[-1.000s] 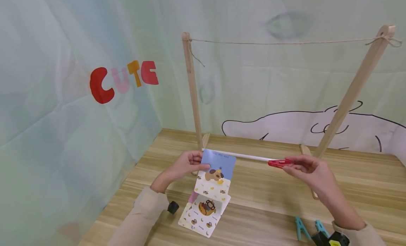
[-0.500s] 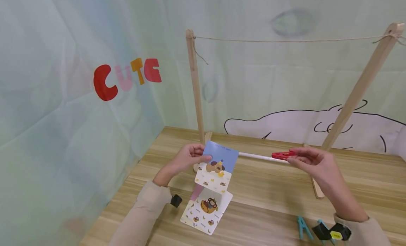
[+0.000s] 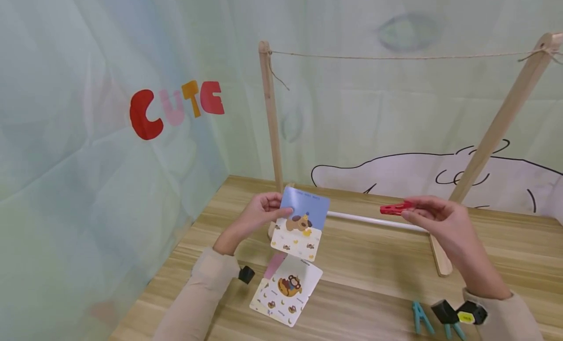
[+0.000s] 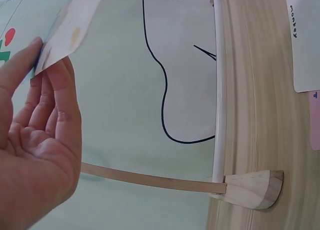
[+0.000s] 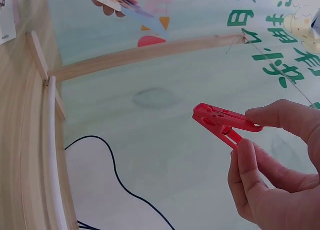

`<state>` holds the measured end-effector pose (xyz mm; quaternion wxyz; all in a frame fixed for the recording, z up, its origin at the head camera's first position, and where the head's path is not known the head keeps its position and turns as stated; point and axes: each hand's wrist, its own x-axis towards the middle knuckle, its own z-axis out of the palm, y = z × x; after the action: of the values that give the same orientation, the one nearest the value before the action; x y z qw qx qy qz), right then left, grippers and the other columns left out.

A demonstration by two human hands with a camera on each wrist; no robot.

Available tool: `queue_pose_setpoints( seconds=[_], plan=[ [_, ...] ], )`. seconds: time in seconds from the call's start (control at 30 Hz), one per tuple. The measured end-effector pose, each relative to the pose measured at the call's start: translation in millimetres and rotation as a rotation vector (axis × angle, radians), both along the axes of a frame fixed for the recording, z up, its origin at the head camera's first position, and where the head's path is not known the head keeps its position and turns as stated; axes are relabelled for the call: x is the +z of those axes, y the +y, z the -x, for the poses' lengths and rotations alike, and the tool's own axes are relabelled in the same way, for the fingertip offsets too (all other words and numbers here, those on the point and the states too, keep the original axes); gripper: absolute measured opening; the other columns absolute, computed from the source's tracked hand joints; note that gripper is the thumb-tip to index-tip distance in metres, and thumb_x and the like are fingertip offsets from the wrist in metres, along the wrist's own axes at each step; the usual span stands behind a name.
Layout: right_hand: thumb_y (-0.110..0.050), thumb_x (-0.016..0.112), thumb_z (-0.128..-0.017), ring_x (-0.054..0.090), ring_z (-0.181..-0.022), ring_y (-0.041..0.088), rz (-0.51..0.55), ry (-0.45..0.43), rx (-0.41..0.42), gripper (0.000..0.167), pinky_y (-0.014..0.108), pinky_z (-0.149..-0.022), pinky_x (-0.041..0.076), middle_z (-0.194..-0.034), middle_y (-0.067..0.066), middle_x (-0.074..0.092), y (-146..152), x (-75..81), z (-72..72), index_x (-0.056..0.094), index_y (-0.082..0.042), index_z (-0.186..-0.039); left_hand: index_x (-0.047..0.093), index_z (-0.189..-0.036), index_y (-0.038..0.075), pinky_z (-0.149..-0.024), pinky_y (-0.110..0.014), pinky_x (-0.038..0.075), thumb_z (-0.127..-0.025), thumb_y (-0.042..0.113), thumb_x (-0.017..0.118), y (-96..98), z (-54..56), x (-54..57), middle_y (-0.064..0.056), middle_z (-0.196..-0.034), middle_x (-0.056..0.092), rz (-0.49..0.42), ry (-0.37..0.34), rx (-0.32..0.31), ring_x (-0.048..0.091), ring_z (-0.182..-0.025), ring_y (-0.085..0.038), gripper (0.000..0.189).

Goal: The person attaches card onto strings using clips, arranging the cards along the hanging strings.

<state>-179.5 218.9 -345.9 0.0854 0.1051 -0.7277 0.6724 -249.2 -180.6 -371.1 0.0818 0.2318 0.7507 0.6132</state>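
Note:
My left hand (image 3: 261,215) pinches the left edge of a blue-and-white picture card (image 3: 300,223) with a cartoon dog on it, thumb in front and fingers behind. In the left wrist view the card (image 4: 70,32) shows nearly edge-on. My right hand (image 3: 442,221) pinches a red clothespin (image 3: 394,208) by its handle ends, in the air to the right of the card. The right wrist view shows the clothespin (image 5: 220,122) with thumb and finger on its two legs and nothing in its mouth. A twine line (image 3: 396,57) runs above both hands, tied between two wooden posts.
A monkey card (image 3: 288,287) lies on the table below the held card, over a pink card (image 3: 274,266). Two teal clothespins (image 3: 422,317) are near the right wrist. A white rod (image 3: 374,221) joins the bases of the left post (image 3: 271,116) and right post (image 3: 501,118).
Both hands have risen, the left with the dog card and the right with the red clothespin. The dog card now covers less of the monkey card. The head view has shifted slightly.

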Motion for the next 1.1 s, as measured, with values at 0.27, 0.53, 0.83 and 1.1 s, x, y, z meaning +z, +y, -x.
queue_pose_setpoints(
  seconds=[0.27,0.53,0.83,1.1],
  plan=[
    [-0.003,0.076,-0.088,0.067,-0.080,0.005,-0.020,-0.008,0.006,0.023,0.014,-0.072,0.053,-0.095,-0.005,0.071,-1,11.3,2.2,0.073,-0.004,-0.110,0.064,-0.105,-0.008,-0.063,-0.024,0.053,-0.094,0.005,0.067,-0.1,4.5,4.9,-0.009,-0.092,0.074,-0.003,0.033,0.047,0.067,-0.076,-0.013,0.017],
    [-0.005,0.076,-0.088,0.067,-0.082,0.005,-0.069,0.037,0.004,0.025,0.013,-0.076,0.053,-0.098,-0.005,0.071,-3,21.3,5.6,0.072,-0.002,-0.112,0.063,-0.107,-0.011,-0.059,-0.022,0.052,-0.094,0.001,0.066,0.0,8.7,9.7,-0.010,-0.092,0.074,-0.040,0.056,0.062,0.066,-0.073,-0.013,0.018],
    [-0.006,0.076,-0.089,0.067,-0.084,0.005,-0.081,0.028,0.002,0.024,0.012,-0.075,0.052,-0.098,-0.008,0.072,-5,35.5,12.9,0.074,-0.011,-0.113,0.064,-0.109,-0.008,-0.060,-0.025,0.052,-0.096,0.006,0.067,2.0,15.2,17.6,-0.005,-0.089,0.073,-0.017,0.077,0.091,0.062,-0.072,-0.012,0.020],
    [-0.007,0.078,-0.087,0.067,-0.084,0.006,0.000,0.022,0.047,0.027,0.014,-0.076,0.053,-0.098,-0.004,0.073,-12,47.3,17.6,0.073,-0.006,-0.114,0.065,-0.108,-0.002,-0.063,-0.025,0.051,-0.096,0.010,0.068,10.6,22.3,27.1,-0.003,-0.089,0.072,-0.034,0.073,0.108,0.062,-0.076,-0.012,0.018]
  ],
)
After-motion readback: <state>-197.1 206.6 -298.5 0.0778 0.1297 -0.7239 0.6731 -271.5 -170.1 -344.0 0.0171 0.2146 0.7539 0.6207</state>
